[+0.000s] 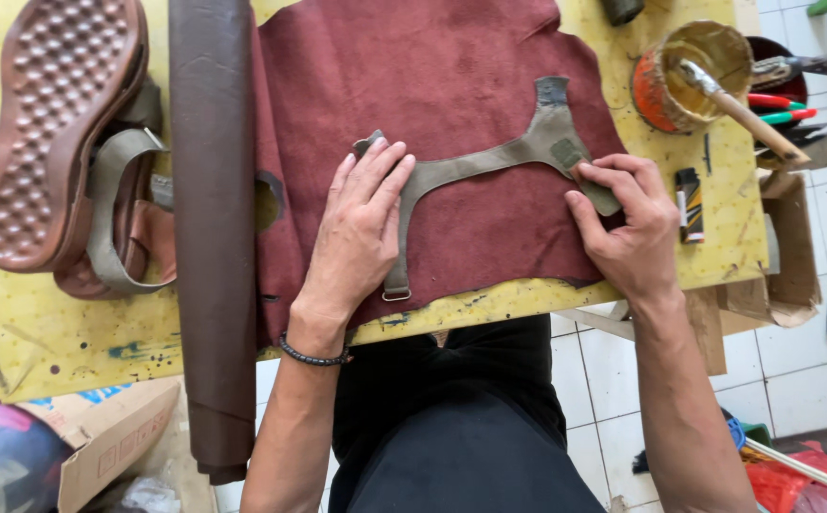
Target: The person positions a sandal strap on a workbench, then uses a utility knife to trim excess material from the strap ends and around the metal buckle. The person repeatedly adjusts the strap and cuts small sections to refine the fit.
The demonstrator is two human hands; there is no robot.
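Olive strap piece [489, 163] spread flat on maroon suede sheet [413, 76], spanning between hands. Left hand [356, 228] open, palm and fingers pinning near end, likely against shifting. Right hand [627, 223] fingertips pinching far tab flat. Glue pot [693, 71] beyond right hand; shoe sole [52, 123] well left of left hand.

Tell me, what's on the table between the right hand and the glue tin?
In the head view, a small lighter lies on the yellow table between the right hand and the glue tin; otherwise bare tabletop.

Strap piece [489, 161] on leather sheet [432, 57]; roll [212, 228] left; glue can [693, 76] right.
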